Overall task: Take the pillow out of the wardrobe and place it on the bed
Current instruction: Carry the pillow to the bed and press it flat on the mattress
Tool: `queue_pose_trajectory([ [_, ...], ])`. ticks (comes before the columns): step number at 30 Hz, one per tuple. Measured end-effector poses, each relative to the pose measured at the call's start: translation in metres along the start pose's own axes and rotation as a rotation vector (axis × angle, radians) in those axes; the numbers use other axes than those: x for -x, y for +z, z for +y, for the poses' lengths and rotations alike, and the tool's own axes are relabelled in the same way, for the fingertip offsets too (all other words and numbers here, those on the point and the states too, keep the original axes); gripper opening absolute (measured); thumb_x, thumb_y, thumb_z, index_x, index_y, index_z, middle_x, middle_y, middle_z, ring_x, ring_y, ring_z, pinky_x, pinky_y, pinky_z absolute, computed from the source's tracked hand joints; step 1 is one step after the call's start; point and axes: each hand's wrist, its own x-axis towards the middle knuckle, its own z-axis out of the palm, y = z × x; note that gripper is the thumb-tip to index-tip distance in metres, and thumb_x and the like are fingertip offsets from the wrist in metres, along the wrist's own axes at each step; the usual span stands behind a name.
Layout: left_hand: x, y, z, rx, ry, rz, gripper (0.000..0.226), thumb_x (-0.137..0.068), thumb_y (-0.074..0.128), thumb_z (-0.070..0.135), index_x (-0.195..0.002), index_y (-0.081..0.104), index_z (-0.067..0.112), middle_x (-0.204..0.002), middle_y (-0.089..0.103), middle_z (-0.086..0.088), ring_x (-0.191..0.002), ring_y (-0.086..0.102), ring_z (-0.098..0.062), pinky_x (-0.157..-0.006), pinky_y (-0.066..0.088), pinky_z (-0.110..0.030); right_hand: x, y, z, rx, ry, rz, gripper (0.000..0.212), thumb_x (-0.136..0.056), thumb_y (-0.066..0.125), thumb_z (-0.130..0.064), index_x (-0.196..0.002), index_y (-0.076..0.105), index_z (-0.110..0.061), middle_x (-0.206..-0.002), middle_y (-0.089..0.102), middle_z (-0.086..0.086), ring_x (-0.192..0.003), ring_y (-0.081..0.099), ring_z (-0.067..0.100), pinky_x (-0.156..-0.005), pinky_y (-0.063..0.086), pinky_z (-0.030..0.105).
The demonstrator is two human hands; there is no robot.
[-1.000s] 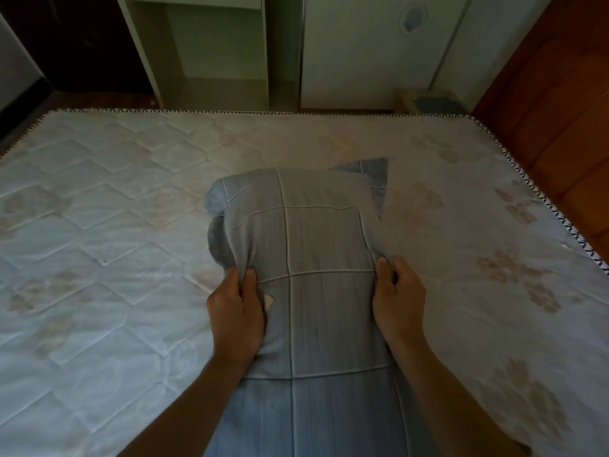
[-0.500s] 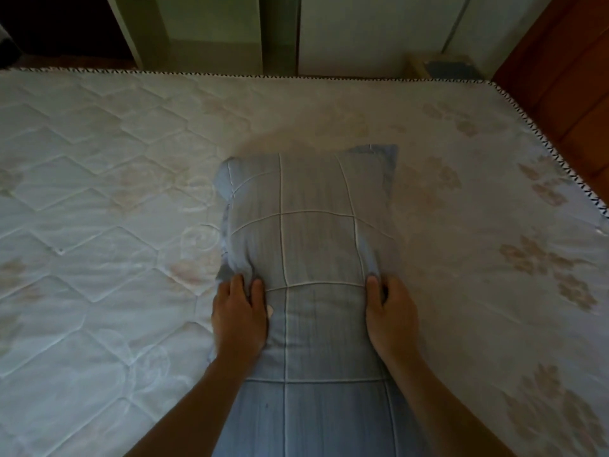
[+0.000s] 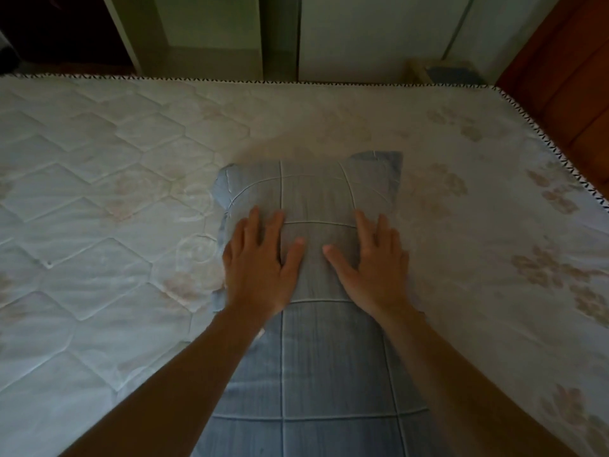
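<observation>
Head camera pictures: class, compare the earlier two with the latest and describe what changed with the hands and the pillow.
Both hands let go: the left hand and right hand, which pinched the blue checked pillow's sides, now lie flat and open on top. The pillow has settled lower onto the quilted mattress. It stays lengthwise, far end toward the wardrobe.

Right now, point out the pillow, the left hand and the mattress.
pillow (image 3: 316,199): head view, on the striped top face beyond the fingers.
left hand (image 3: 260,268): head view, on the back of the hand, flat on the pillow.
mattress (image 3: 99,232): head view, on bare quilted surface left of the pillow.
</observation>
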Motion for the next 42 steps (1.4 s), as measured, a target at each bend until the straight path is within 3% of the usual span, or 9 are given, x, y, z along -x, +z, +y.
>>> queue_pose_trajectory([
  [4, 0.01, 0.041, -0.019, -0.062, 0.003, -0.042, 0.068, -0.089, 0.015, 0.071, -0.15, 0.005, 0.043, -0.162, 0.006, 0.003, -0.148, 0.003, -0.022, -0.117, 0.007, -0.052, 0.007, 0.042, 0.014, 0.026, 0.02, -0.04, 0.079, -0.076, 0.017, -0.086, -0.145, -0.008, -0.056, -0.165, -0.008, 0.001, -0.15, -0.006, 0.03, -0.116, -0.002, 0.06],
  [8, 0.023, 0.072, -0.041, -0.09, -0.006, -0.068, 0.07, -0.088, 0.012, 0.072, -0.149, -0.004, 0.044, -0.163, 0.0, 0.004, -0.148, -0.002, -0.021, -0.116, 0.007, -0.055, 0.013, 0.073, 0.025, 0.07, -0.025, 0.009, 0.079, -0.078, 0.018, -0.085, -0.147, -0.008, -0.053, -0.165, -0.009, 0.002, -0.15, -0.006, 0.032, -0.117, 0.003, 0.062],
  [15, 0.015, 0.071, -0.04, -0.096, -0.008, -0.099, 0.069, -0.089, 0.018, 0.069, -0.149, -0.003, 0.043, -0.163, 0.001, 0.004, -0.148, 0.0, -0.022, -0.116, 0.009, -0.056, 0.004, 0.074, 0.024, 0.069, -0.017, -0.013, 0.079, -0.08, 0.025, -0.082, -0.148, -0.002, -0.051, -0.165, -0.006, 0.003, -0.15, -0.004, 0.032, -0.116, 0.006, 0.063],
  [19, -0.002, 0.047, -0.028, -0.04, 0.028, -0.01, 0.067, -0.089, 0.02, 0.071, -0.149, 0.005, 0.045, -0.162, 0.008, 0.001, -0.147, 0.007, -0.025, -0.115, 0.01, -0.055, -0.016, 0.048, 0.011, 0.036, -0.043, 0.06, 0.086, -0.072, 0.021, -0.09, -0.146, -0.005, -0.053, -0.165, -0.004, 0.003, -0.15, 0.0, 0.033, -0.113, 0.008, 0.066],
  [23, -0.049, 0.037, -0.017, -0.065, 0.034, 0.017, 0.069, -0.086, 0.016, 0.073, -0.148, 0.007, 0.045, -0.162, 0.006, 0.0, -0.147, 0.005, -0.029, -0.114, 0.008, -0.058, -0.066, 0.031, 0.003, 0.048, -0.048, -0.01, 0.085, -0.073, 0.016, -0.09, -0.146, -0.006, -0.053, -0.165, -0.007, 0.002, -0.15, -0.005, 0.033, -0.114, 0.004, 0.067],
  [29, -0.103, 0.084, -0.032, -0.089, -0.031, -0.177, 0.073, -0.079, 0.011, 0.081, -0.146, 0.006, 0.051, -0.162, 0.004, 0.011, -0.148, 0.002, -0.023, -0.112, 0.009, -0.063, -0.097, 0.071, 0.02, 0.032, -0.027, -0.046, 0.078, -0.075, 0.017, -0.088, -0.144, -0.001, -0.057, -0.165, -0.005, -0.003, -0.15, -0.002, 0.031, -0.112, 0.009, 0.07],
  [35, -0.108, 0.123, -0.051, -0.05, -0.049, -0.196, 0.073, -0.077, 0.011, 0.083, -0.144, 0.011, 0.053, -0.161, 0.007, 0.012, -0.148, 0.004, -0.024, -0.111, 0.009, -0.065, -0.115, 0.098, 0.033, 0.062, -0.005, -0.135, 0.076, -0.08, 0.025, -0.082, -0.147, 0.007, -0.052, -0.165, 0.0, -0.004, -0.15, 0.002, 0.032, -0.111, 0.011, 0.071],
  [42, -0.074, 0.087, -0.034, -0.015, -0.014, -0.129, 0.071, -0.082, 0.017, 0.078, -0.146, 0.006, 0.05, -0.162, 0.006, 0.01, -0.148, 0.003, -0.023, -0.113, 0.008, -0.062, -0.08, 0.068, 0.022, -0.008, -0.034, -0.105, 0.075, -0.083, 0.03, -0.079, -0.147, 0.002, -0.052, -0.165, -0.002, -0.002, -0.15, 0.0, 0.029, -0.115, 0.006, 0.065],
])
